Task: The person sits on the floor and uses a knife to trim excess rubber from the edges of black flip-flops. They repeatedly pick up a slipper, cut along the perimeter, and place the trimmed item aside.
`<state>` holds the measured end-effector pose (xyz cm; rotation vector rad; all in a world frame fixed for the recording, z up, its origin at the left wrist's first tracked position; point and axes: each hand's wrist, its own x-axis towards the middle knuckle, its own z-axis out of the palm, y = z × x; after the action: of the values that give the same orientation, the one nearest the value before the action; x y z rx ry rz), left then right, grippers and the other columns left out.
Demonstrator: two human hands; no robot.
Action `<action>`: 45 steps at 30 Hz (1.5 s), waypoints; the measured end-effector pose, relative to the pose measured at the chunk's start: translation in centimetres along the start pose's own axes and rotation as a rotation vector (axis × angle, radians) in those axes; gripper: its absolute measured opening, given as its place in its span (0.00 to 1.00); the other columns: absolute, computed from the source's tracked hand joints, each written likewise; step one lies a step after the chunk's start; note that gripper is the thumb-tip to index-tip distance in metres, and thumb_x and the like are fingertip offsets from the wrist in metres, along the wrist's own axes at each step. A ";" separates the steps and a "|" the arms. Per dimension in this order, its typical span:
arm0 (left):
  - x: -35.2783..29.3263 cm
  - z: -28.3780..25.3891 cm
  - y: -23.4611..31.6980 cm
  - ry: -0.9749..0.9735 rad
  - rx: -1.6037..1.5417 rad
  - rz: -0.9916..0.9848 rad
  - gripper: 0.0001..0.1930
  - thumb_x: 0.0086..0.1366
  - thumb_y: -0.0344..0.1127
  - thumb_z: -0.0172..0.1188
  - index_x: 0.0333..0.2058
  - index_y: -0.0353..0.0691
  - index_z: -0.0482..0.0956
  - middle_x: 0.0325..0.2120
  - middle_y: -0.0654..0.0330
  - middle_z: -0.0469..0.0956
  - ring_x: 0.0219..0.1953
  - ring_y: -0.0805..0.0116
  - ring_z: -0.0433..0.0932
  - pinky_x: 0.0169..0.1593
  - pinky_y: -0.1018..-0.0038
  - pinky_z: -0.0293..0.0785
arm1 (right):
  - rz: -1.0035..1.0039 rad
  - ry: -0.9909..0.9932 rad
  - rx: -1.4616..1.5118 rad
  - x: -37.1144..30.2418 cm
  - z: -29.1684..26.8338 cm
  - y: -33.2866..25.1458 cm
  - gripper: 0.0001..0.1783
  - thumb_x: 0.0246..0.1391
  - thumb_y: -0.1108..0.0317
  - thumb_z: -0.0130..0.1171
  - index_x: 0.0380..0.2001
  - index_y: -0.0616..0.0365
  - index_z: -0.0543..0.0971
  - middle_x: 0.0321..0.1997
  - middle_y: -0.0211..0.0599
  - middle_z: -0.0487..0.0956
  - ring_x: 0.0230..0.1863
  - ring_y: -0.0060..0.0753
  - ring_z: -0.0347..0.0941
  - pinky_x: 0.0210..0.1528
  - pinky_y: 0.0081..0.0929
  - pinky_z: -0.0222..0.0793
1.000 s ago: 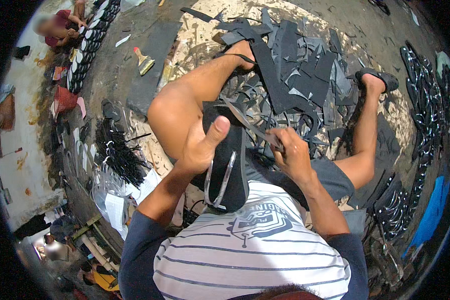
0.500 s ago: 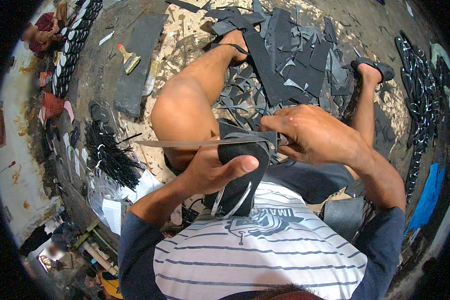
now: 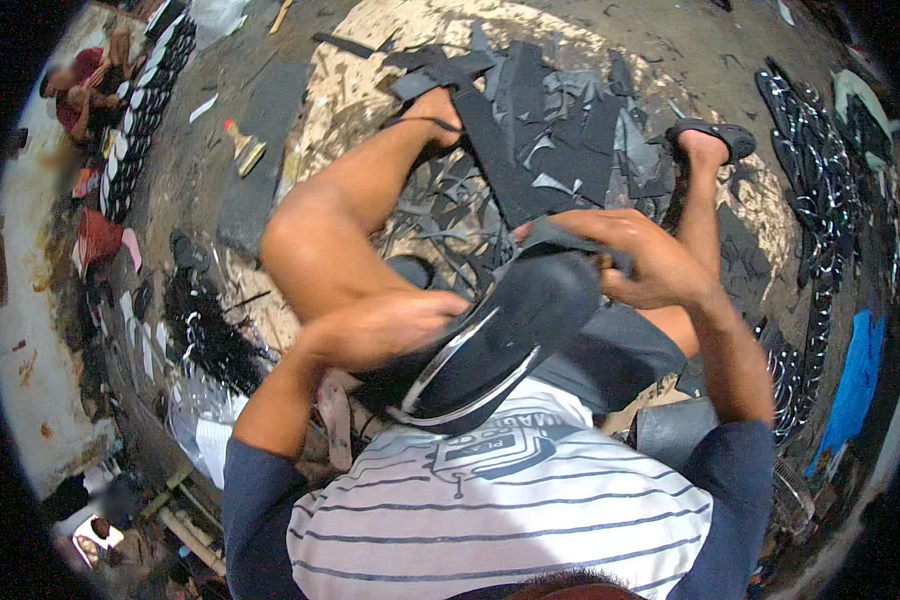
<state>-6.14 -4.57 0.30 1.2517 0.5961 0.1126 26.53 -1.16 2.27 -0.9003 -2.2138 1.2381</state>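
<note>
A black flip-flop sandal point(image 3: 495, 340) with a pale strap lies tilted against my chest and lap. My left hand point(image 3: 385, 325) grips its near left edge, blurred by motion. My right hand point(image 3: 645, 255) is closed at the sandal's far end, on a knife handle and a strip of black rubber point(image 3: 560, 237); the blade is hidden. My bare knees rise on either side, feet in black sandals on the floor.
Black rubber offcuts point(image 3: 550, 130) cover the floor between my feet. Stacked black sandals point(image 3: 820, 170) line the right, more lie at left point(image 3: 205, 330). A glue bottle point(image 3: 242, 145) stands on the floor. Another person point(image 3: 85, 85) sits at top left. A blue cloth point(image 3: 855, 380) lies right.
The long knife blade that lay across the sandal is no longer visible. My right hand has moved to the sandal's far end, and the sandal has been tilted and turned rightward.
</note>
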 end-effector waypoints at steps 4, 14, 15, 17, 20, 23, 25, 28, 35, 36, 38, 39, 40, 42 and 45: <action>2.1 1.2 3.1 0.062 -0.735 0.806 0.62 0.50 0.85 0.45 0.71 0.41 0.49 0.67 0.47 0.60 0.67 0.49 0.62 0.68 0.44 0.57 | 0.649 0.454 0.292 -3.7 3.7 1.3 0.27 0.50 0.77 0.62 0.57 0.65 0.72 0.47 0.49 0.82 0.47 0.44 0.81 0.52 0.35 0.73; 10.8 3.5 -0.8 1.007 -0.915 0.515 0.26 0.66 0.58 0.61 0.52 0.44 0.76 0.44 0.64 0.80 0.45 0.65 0.79 0.53 0.66 0.75 | 0.242 0.823 -0.036 -0.2 14.7 2.7 0.22 0.46 0.80 0.62 0.48 0.59 0.75 0.41 0.47 0.78 0.40 0.54 0.78 0.42 0.38 0.74; 10.9 3.6 -0.8 1.024 -0.915 0.500 0.27 0.66 0.59 0.61 0.52 0.44 0.76 0.44 0.64 0.80 0.45 0.64 0.79 0.52 0.66 0.75 | 0.283 0.787 -0.057 -0.8 14.8 3.5 0.23 0.46 0.80 0.62 0.48 0.59 0.75 0.41 0.47 0.78 0.41 0.54 0.77 0.42 0.39 0.74; 10.7 4.4 -2.0 1.065 -0.937 0.442 0.28 0.65 0.60 0.61 0.54 0.44 0.75 0.45 0.65 0.80 0.44 0.64 0.80 0.51 0.66 0.76 | 0.390 0.696 -0.090 -2.2 15.8 4.6 0.23 0.45 0.81 0.61 0.48 0.57 0.75 0.40 0.46 0.77 0.41 0.55 0.77 0.42 0.40 0.74; 9.9 4.6 -4.0 1.045 -0.826 0.464 0.28 0.68 0.56 0.59 0.56 0.41 0.72 0.47 0.61 0.79 0.47 0.63 0.80 0.51 0.62 0.77 | 0.390 0.528 -0.149 -1.3 13.8 3.2 0.23 0.45 0.78 0.61 0.49 0.55 0.75 0.38 0.46 0.76 0.40 0.55 0.76 0.40 0.43 0.73; 9.8 5.8 -5.9 1.119 -0.730 0.483 0.26 0.68 0.50 0.60 0.55 0.37 0.71 0.46 0.57 0.79 0.46 0.63 0.81 0.51 0.64 0.79 | 0.328 0.387 -0.128 0.4 11.5 2.3 0.21 0.46 0.74 0.62 0.47 0.56 0.76 0.36 0.50 0.78 0.38 0.55 0.78 0.38 0.44 0.73; 8.2 5.3 -6.6 1.047 -0.730 0.482 0.25 0.69 0.49 0.60 0.54 0.35 0.71 0.45 0.56 0.80 0.44 0.63 0.81 0.48 0.65 0.80 | 0.230 0.290 0.068 1.7 10.7 2.4 0.20 0.47 0.71 0.64 0.46 0.55 0.75 0.35 0.54 0.79 0.40 0.54 0.79 0.40 0.48 0.73; 8.1 5.2 -5.3 1.044 -0.817 0.464 0.21 0.66 0.43 0.65 0.48 0.32 0.74 0.41 0.55 0.80 0.39 0.65 0.83 0.43 0.65 0.84 | 0.295 0.243 0.028 0.1 10.6 3.7 0.19 0.48 0.68 0.63 0.45 0.55 0.76 0.37 0.51 0.80 0.41 0.56 0.78 0.42 0.51 0.73; 7.6 4.5 -4.8 0.982 -0.799 0.465 0.19 0.68 0.42 0.63 0.50 0.36 0.74 0.41 0.58 0.80 0.39 0.68 0.82 0.43 0.69 0.82 | 0.293 0.334 -0.114 6.0 12.9 5.0 0.18 0.49 0.67 0.63 0.44 0.52 0.74 0.37 0.49 0.79 0.42 0.59 0.77 0.42 0.54 0.72; 7.5 4.4 -4.7 1.002 -0.777 0.451 0.21 0.68 0.44 0.62 0.52 0.36 0.73 0.42 0.58 0.79 0.40 0.67 0.82 0.44 0.68 0.82 | 0.293 0.388 -0.124 7.5 13.5 5.3 0.18 0.49 0.67 0.63 0.45 0.52 0.74 0.37 0.50 0.79 0.42 0.60 0.77 0.41 0.54 0.72; 7.9 4.5 -4.4 1.024 -0.726 0.435 0.25 0.68 0.49 0.62 0.54 0.36 0.71 0.44 0.58 0.79 0.44 0.66 0.81 0.47 0.68 0.80 | 0.288 0.512 -0.154 10.6 14.1 6.5 0.19 0.48 0.67 0.63 0.46 0.51 0.74 0.36 0.51 0.78 0.41 0.63 0.76 0.41 0.56 0.71; 8.6 5.1 -3.7 1.078 -0.782 0.462 0.23 0.66 0.44 0.65 0.53 0.36 0.73 0.41 0.60 0.79 0.39 0.71 0.80 0.42 0.72 0.81 | 0.237 0.526 -0.153 12.3 13.6 7.5 0.21 0.48 0.70 0.62 0.48 0.51 0.74 0.38 0.50 0.80 0.42 0.60 0.77 0.42 0.51 0.72; 8.4 6.4 -4.2 1.114 -0.716 0.312 0.24 0.65 0.43 0.66 0.53 0.35 0.73 0.41 0.60 0.79 0.39 0.71 0.80 0.42 0.72 0.80 | 0.196 0.543 -0.147 14.3 12.8 9.3 0.22 0.48 0.72 0.62 0.50 0.50 0.75 0.40 0.49 0.82 0.43 0.57 0.78 0.43 0.46 0.74; 7.6 8.0 -5.5 1.085 -0.653 0.216 0.24 0.63 0.41 0.67 0.53 0.34 0.73 0.41 0.60 0.79 0.39 0.70 0.80 0.42 0.72 0.79 | 0.095 0.642 -0.023 18.4 8.6 12.7 0.18 0.51 0.71 0.62 0.47 0.57 0.77 0.38 0.52 0.82 0.40 0.49 0.81 0.42 0.39 0.75; 6.1 7.0 -6.4 1.012 -0.726 0.318 0.23 0.61 0.39 0.67 0.51 0.34 0.74 0.42 0.59 0.79 0.40 0.70 0.79 0.44 0.72 0.77 | 0.163 0.547 0.419 17.9 5.3 8.4 0.15 0.60 0.60 0.61 0.39 0.64 0.79 0.29 0.41 0.83 0.29 0.35 0.81 0.33 0.33 0.74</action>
<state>0.85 -10.27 -6.43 0.4910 1.0787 1.1716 13.48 11.95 -6.46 -1.0958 -1.4159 1.2720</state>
